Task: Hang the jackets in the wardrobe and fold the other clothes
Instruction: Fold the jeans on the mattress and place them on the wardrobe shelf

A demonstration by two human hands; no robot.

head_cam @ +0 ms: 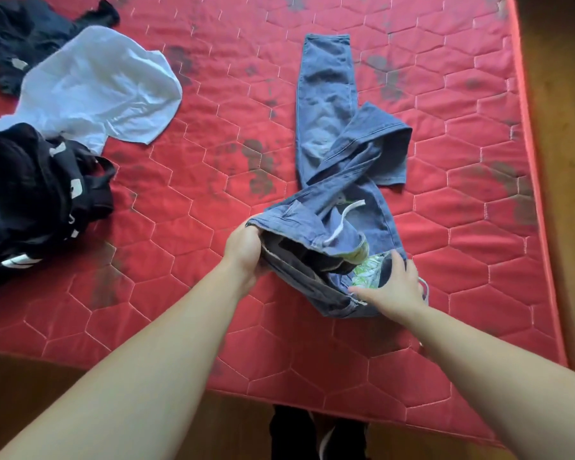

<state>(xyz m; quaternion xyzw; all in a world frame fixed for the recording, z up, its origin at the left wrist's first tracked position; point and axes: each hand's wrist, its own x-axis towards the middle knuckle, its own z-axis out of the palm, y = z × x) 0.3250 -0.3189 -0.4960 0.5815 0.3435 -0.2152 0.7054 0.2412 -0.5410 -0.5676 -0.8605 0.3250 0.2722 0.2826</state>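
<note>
The left hand (243,249) is gripping the waistband end of the blue jeans (332,161), its fingers curled into the opening so the fabric is bunching against the palm. Just to the right of that grip, the right hand (392,287) is lying flat on the other side of the waist, fingers spread and straight, pressing the denim down onto the red quilted mattress (213,194); a green and white patterned lining is showing beside its thumb. A white drawstring (342,220) is trailing out of the waist between the 2 hands and beyond them.

Away from the grip, the 2 legs are stretching up the mattress: 1 is lying long and fairly straight, the other is crossing over it and doubling back to the right.

Well to the left of the gripping hand, a black garment (37,194) with white markings is lying in a heap at the mattress edge. Beyond it a crumpled white garment (97,88) is spreading out, touching a dark garment (24,34) at the far left corner.
</note>
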